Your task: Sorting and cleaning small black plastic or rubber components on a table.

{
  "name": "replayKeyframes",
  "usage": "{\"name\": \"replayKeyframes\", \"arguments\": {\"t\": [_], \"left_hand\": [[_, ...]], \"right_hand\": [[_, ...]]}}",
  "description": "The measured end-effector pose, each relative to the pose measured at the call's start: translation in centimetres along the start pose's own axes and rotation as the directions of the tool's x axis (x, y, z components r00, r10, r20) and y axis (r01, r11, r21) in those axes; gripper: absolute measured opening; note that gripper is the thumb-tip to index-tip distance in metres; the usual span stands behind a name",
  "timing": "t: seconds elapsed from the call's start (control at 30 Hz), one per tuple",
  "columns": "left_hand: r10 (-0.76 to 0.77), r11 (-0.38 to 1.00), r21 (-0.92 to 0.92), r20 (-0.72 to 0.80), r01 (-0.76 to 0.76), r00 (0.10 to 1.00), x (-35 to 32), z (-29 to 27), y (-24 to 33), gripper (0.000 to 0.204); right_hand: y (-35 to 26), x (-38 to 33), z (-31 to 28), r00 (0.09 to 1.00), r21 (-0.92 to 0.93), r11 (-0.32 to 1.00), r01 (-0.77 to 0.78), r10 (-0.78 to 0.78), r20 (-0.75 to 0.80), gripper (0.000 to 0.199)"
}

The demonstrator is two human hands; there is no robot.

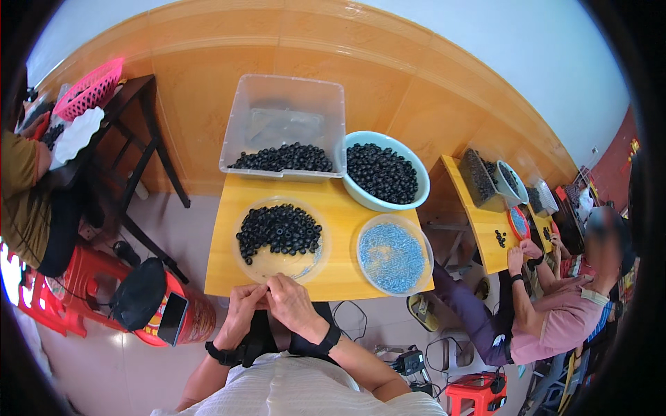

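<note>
My left hand (243, 313) and my right hand (291, 302) meet at the table's near edge, fingertips pinched together. Whatever lies between the fingers is too small or hidden to make out. Just beyond them, a shallow clear round tray (276, 266) holds a heap of small, round black parts (281, 229), some showing a hole. To its right stands a clear round dish (429, 267) filled with small, thin light-blue pieces (393, 255). Both hands are nearest to the tray of black parts. A dark band circles each wrist.
A clear plastic bin (338, 118) and a pale blue basin (424, 186) with more black parts stand at the back of the yellow table (340, 277). A person (562, 312) works at another table on the right. Red stools (475, 392) and cables are on the floor.
</note>
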State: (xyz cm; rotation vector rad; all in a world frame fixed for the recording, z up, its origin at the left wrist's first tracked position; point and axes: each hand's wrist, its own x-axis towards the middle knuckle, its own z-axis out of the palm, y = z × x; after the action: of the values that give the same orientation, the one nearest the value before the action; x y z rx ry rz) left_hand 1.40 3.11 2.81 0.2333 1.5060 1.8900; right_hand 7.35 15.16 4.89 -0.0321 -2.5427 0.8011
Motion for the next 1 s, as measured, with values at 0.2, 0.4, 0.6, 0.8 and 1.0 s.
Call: {"name": "replayKeyframes", "arguments": {"t": [0.2,0.4,0.6,0.8,1.0], "left_hand": [[-0.006,1.000,0.008,0.038,0.006,0.999,0.0,0.7,0.6,0.027],[0.059,0.998,0.016,-0.185,-0.056,0.981,0.7,-1.6,1.5,0.027],[0.131,0.991,0.035,-0.301,-0.126,0.945,2.0,-4.4,-0.4,0.026],[0.103,0.994,0.003,-0.338,-0.108,0.936,1.7,-4.9,-0.8,0.024],[0.107,0.994,0.049,-0.296,-0.097,0.949,2.5,-5.6,-1.7,0.023]], "right_hand": [[0.6,0.1,-1.1,0.999,0.040,0.999,-0.018,0.020,-0.033,0.016],[6.1,3.3,-6.7,0.943,0.014,0.960,-0.280,0.278,-0.184,0.016],[15.6,11.1,-17.0,0.858,-0.299,0.896,-0.327,0.148,-0.493,0.023],[15.5,13.0,-19.8,0.798,-0.261,0.912,-0.316,0.106,-0.593,0.024],[8.6,7.6,-12.6,0.947,-0.173,0.979,-0.105,0.045,-0.319,0.008]]}}
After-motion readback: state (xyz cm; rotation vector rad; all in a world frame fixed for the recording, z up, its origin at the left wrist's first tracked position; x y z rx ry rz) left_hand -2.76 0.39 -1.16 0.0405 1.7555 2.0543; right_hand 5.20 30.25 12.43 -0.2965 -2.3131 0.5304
